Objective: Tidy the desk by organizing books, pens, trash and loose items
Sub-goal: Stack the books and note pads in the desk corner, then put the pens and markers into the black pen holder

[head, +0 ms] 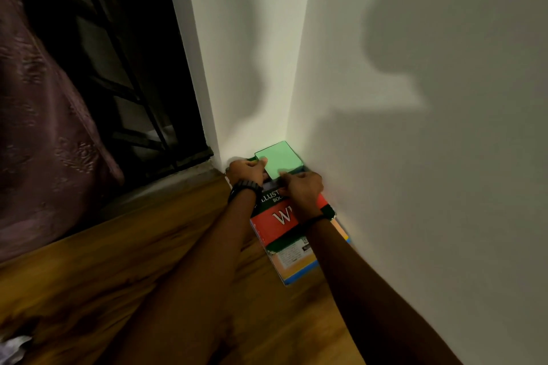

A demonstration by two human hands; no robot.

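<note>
While our left hand (247, 170) and right hand (302, 187) both pinch the green pad's (280, 158) near edge, it lies straight ahead atop the books (281, 221), pointing into the wall corner (292, 127).

Single head-worn view, looking forward and down into a desk corner.
The wide lens sits above the wooden desk (89, 290), facing the corner where two white walls (415, 157) meet. Both forearms (207, 261) run up from the lower edge to the left hand (246, 170) and right hand (302, 187), mid-frame and near. A dark window (124, 68) fills the upper left.
</note>
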